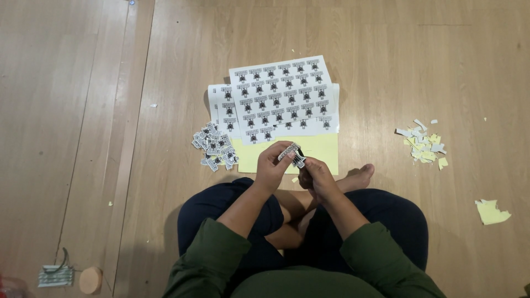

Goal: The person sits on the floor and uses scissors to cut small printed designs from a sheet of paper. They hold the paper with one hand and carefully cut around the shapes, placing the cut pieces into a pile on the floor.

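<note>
Left hand (271, 164) and right hand (316, 172) both pinch a small printed sticker (291, 154): light, flimsy paper, probably best held by its edges.

I sit on a pale wooden floor (386, 66). My printed sticker sheets (281, 99) lie on it over a yellow backing sheet (320, 150). Just left of the sheets is a heap of cut stickers (214, 146); well right, paper scraps (424, 146) and a torn yellow piece (491, 212).
</note>
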